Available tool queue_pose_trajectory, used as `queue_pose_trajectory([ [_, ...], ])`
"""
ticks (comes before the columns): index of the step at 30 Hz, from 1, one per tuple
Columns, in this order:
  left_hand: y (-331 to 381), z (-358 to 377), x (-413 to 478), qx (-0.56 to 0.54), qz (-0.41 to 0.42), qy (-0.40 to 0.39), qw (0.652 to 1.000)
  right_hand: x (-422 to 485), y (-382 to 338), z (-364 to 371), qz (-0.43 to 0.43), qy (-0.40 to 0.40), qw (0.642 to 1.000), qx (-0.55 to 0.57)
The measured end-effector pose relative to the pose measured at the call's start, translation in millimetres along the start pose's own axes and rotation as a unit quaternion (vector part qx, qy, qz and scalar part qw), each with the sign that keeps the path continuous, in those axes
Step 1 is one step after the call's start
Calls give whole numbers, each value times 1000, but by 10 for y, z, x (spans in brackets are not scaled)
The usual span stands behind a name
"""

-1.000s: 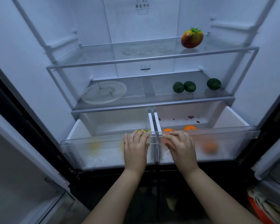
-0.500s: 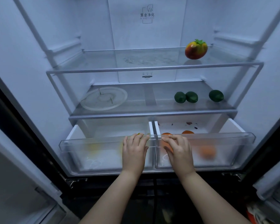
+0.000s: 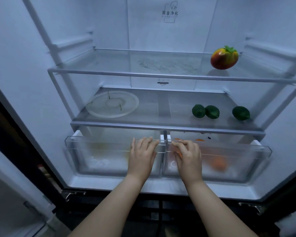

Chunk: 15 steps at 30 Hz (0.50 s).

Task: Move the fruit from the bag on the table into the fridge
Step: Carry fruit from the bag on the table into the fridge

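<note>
The fridge stands open in front of me. My left hand (image 3: 142, 153) lies flat against the front of the left clear drawer (image 3: 96, 156), fingers over its top rim. My right hand (image 3: 188, 155) presses the front of the right clear drawer (image 3: 243, 161) the same way. Oranges (image 3: 218, 164) show blurred through the right drawer's front. Faint yellow fruit (image 3: 98, 145) shows through the left one. Three green limes (image 3: 205, 111) rest on the middle shelf. A red-yellow mango (image 3: 224, 57) sits on the top glass shelf (image 3: 143, 72). The bag and table are out of view.
A round clear plate (image 3: 112, 104) lies on the left of the middle shelf (image 3: 161, 124). The left fridge door (image 3: 12, 194) hangs open at my left, and the right door's edge (image 3: 294, 219) shows at the lower right.
Both drawers have slid back into the fridge under my hands; only their front rims stick out past the shelf now. The view has tilted upward.
</note>
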<state>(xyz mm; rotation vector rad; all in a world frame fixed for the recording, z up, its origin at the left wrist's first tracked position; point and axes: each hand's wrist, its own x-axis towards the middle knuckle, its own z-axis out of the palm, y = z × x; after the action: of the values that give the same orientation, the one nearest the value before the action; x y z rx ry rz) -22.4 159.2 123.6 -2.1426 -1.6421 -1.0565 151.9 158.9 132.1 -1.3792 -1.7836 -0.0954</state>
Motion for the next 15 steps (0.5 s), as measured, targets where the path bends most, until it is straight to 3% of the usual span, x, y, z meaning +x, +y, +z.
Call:
queue_pose_trajectory([
  [7, -90, 153, 183, 7, 1, -10, 1000, 222, 86, 150, -16, 3, 1000, 7],
  [11, -122, 229, 148, 37, 7, -68, 997, 217, 180, 246, -23, 14, 1000, -5],
  [15, -122, 278, 12, 83, 28, -80, 993, 71, 302, 311, -81, -13, 995, -50],
])
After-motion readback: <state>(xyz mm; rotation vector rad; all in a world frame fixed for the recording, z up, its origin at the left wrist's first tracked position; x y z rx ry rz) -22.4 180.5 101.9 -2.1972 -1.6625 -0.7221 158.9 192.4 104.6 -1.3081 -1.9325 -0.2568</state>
